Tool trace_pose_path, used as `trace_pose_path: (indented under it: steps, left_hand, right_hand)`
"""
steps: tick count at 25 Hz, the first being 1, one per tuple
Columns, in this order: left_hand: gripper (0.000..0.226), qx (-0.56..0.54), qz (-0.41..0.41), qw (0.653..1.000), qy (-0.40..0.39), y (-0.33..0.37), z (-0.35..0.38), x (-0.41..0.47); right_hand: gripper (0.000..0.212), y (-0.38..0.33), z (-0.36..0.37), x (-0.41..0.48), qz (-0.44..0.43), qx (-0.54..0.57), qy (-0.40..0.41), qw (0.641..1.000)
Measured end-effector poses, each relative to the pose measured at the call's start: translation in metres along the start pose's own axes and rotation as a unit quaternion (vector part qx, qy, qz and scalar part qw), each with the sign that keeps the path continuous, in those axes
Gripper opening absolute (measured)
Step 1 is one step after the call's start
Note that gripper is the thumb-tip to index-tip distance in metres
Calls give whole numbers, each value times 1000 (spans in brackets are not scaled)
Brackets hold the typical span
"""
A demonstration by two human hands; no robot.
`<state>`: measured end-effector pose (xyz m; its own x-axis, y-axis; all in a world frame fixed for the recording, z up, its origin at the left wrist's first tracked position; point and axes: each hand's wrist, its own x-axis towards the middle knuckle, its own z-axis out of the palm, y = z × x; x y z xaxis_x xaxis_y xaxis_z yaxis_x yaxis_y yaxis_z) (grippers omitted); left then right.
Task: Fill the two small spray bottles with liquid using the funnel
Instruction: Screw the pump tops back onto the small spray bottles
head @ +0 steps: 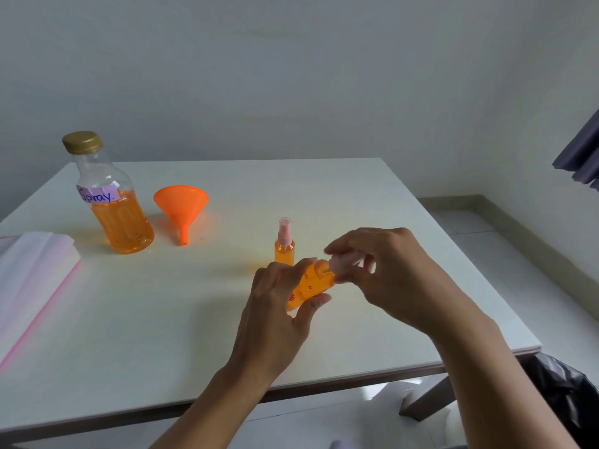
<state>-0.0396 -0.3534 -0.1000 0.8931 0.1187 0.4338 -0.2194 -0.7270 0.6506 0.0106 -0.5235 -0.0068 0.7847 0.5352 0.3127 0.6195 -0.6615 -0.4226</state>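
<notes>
Orange liquid filled the small clear plastic spray bottle, which was tilted just above the white table near its front middle. From my remote seat I read the grip like this: the left hand curled round the bottle's body, thumb below and fingers over the top, while the right hand pinched the pink spray cap at the neck, fingertips closed on it. Just behind stood the second small spray bottle, upright, cap on, orange up to the shoulder, touched by neither hand. The orange plastic funnel lay tipped over well to the left, beside the big clear plastic bottle with a gold lid and a "Spray" label, capped and about half full. So I judged the pouring was done and this was the closing twist on the last bottle, though whether the cap was going on or coming off I could not tell from my screen. To do it well, I'd have wanted the bottle brought upright first, since a full one leaned over can weep at the neck. The left hand needed to hold firm without squeezing the thin wall, and the cap had to seat squarely on the thread before turning, snug and no more. A folded pink-and-white sheet lay at the table's left edge, handy for drips.
</notes>
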Motion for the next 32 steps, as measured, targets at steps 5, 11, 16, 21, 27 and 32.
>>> trace_pose_path:
  steps: [5, 11, 16, 21, 27, 32]
  left_hand:
    - [65, -6, 8, 1000, -9, -2, 1, 3]
    - [56, -43, -23, 999, -24, -5, 3, 4]
    - [52, -49, -17, 998, -21, -4, 2, 6]
    - [51, -44, -11, 999, -29, -5, 1, 4]
    - [52, -70, -15, 997, -33, 1, -1, 7]
    - [52, -46, -5, 999, -20, -1, -3, 3]
  right_hand:
    - [67, 6, -2, 3, 113, 25, 14, 993]
    - [44, 17, -3, 1, 98, 41, 3, 994]
    - [53, 21, -9, 1, 96, 60, -23, 993]
    - [46, 17, 5, 3, 144, 46, -23, 988]
    - [38, 31, -7, -3, 99, 92, -59, 989]
    - [12, 23, 8, 2, 95, 97, -14, 991]
